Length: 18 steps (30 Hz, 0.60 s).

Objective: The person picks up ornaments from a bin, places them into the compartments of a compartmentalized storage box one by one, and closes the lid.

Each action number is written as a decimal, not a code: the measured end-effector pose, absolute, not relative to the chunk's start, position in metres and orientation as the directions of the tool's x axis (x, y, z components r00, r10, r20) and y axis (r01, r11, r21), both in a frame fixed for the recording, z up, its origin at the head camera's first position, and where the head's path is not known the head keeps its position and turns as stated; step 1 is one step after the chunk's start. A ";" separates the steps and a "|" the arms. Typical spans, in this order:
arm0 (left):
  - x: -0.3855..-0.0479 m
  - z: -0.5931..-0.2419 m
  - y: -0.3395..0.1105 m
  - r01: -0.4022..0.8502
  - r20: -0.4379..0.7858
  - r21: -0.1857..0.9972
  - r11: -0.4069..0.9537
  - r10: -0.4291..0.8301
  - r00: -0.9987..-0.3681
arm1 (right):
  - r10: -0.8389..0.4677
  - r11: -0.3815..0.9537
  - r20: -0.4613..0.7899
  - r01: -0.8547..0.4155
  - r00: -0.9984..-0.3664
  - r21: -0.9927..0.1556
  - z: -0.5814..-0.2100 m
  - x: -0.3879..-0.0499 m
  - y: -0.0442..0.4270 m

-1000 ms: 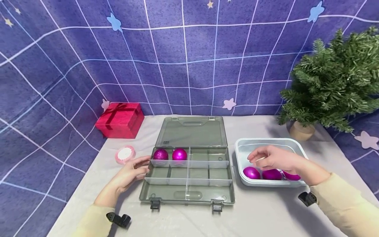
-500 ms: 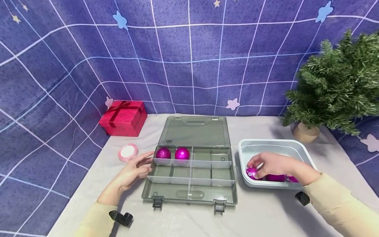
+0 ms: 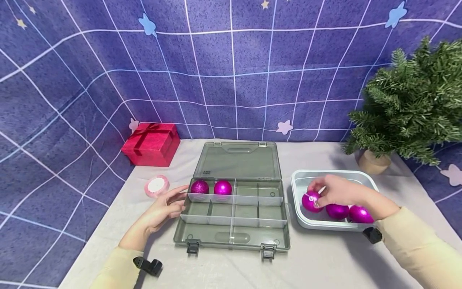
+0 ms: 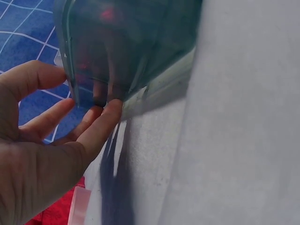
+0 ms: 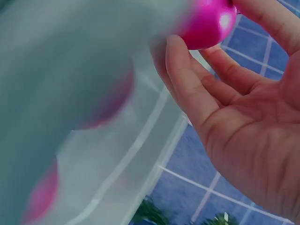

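Note:
My right hand [image 3: 341, 190] pinches a magenta Christmas ball [image 3: 311, 201] by thumb and fingertips over the light blue tub [image 3: 299, 216]. The same shiny ball [image 5: 211, 23] shows at the top of the right wrist view. Two more magenta balls, one in the middle [image 3: 337, 211] and one at the right [image 3: 361, 214], lie in the tub. My left hand [image 3: 159, 212] touches the left side of the grey-green divided box [image 3: 231, 243] with extended fingers. In that box's back left compartments sit a glittery ball [image 3: 199, 187] and a shiny ball [image 3: 222, 188].
Behind the box's compartments its lid [image 3: 238, 160] lies folded back. A pink ribbon roll [image 3: 157, 186] is left of the box, with a red gift box [image 3: 150, 144] behind it. A small artificial fir tree [image 3: 411, 108] stands behind the tub at the right.
My right hand has reached down into the tub, taken hold of a ball and raised it slightly. The left hand keeps its place at the box while the head view has shifted a little.

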<state>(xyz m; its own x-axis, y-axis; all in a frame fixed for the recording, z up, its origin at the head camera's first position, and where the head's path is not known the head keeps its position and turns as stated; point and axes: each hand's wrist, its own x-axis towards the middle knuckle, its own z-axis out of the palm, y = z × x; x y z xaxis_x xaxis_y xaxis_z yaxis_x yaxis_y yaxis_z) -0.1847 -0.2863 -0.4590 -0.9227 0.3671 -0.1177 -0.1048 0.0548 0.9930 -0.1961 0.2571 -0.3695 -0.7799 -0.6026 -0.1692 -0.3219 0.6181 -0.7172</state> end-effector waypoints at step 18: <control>-0.184 -0.457 -0.289 -0.085 -0.113 0.992 0.089 0.390 -0.914 | -0.514 0.444 -0.048 -0.217 -0.857 -0.869 -0.333 -0.223 0.190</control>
